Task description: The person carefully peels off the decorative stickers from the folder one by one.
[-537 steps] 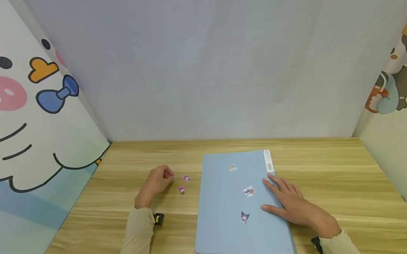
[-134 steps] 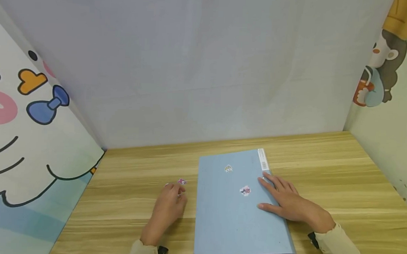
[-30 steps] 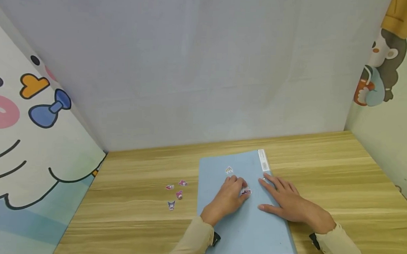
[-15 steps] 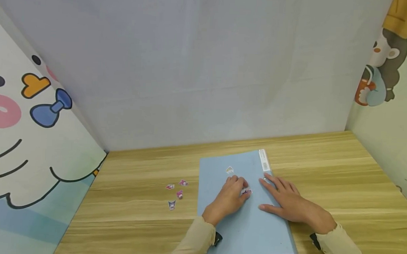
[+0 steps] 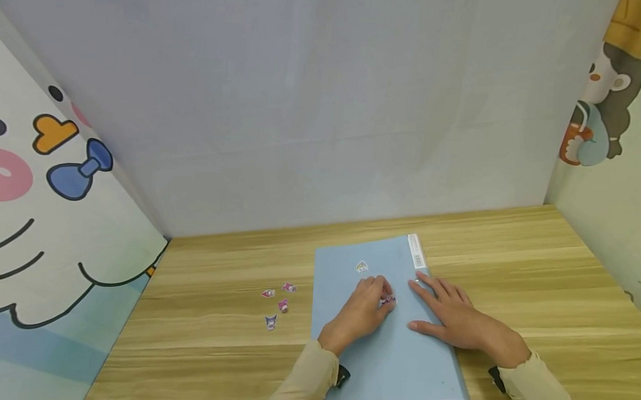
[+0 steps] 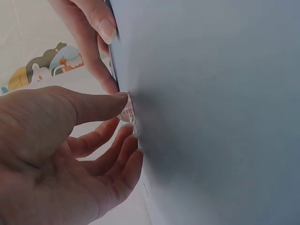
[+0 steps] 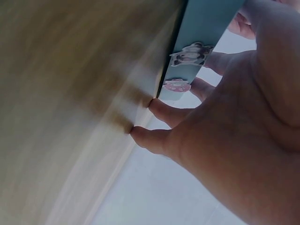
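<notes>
A blue folder [image 5: 399, 367] lies on the table in the head view, a white barcode label [image 5: 416, 251] at its upper right. My left hand [image 5: 358, 310] is over the folder's middle, thumb and fingertips pinching a pink-and-purple cartoon sticker [image 5: 388, 299] there. The left wrist view shows that sticker [image 6: 127, 111] partly hidden between thumb and fingers. Higher on the folder is a white-and-yellow sticker [image 5: 362, 267]. My right hand [image 5: 454, 319] rests with spread fingers on the folder's right edge. In the right wrist view, stickers [image 7: 192, 54] show on the folder's spine side.
Several loose cartoon stickers lie on the wooden table [image 5: 205, 313] left of the folder, among them a dark-eared one [image 5: 271, 322] and a pink one [image 5: 283, 306]. A pale cloth wall [image 5: 328, 118] stands behind the table, with printed panels at both sides.
The dark-eared sticker once low on the folder is gone from there; one like it lies on the table. My left hand has moved from the table onto the folder, nearly still this last second.
</notes>
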`<state>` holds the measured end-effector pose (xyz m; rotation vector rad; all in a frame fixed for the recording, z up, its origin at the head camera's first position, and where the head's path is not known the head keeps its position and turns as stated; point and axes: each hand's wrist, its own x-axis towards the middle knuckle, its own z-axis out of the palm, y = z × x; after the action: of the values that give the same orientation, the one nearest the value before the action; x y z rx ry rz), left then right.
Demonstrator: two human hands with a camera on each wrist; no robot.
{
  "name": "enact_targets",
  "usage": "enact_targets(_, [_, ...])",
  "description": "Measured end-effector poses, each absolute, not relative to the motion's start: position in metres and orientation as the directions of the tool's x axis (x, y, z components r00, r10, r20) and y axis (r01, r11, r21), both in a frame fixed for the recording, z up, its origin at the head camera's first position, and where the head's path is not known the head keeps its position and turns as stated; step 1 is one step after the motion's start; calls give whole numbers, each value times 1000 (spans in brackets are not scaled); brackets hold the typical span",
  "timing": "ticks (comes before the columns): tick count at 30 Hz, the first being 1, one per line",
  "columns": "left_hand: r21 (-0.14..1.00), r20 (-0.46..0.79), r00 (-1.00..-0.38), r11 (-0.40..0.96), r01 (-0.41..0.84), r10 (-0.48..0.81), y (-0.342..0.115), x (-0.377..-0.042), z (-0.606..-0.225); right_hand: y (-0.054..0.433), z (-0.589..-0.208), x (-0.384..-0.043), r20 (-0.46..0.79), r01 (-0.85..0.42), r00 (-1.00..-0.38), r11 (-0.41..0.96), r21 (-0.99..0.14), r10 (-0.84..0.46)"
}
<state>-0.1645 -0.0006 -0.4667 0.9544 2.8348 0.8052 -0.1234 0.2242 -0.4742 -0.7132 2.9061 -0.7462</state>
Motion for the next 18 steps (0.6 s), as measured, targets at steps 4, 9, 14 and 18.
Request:
enact_targets(4, [473,162,-796,661,582,584,-1,-165,-467,224,-474,-124,55,-422,-891,774,-472,-451])
enact_targets(9, [498,186,-795,642,583,578,0,-167,-467,225,-473,-123,48,-413,-892,768,-489,-449])
enact_targets(14, [474,203,-797,655,588,569,0,-168,-467,224,-473,-123,51,-413,-892,765,-494,-449])
enact_targets(18, [457,228,-793,657,600,565,-2,-168,-466,224,-472,-123,53,-416,-891,765,-492,-451])
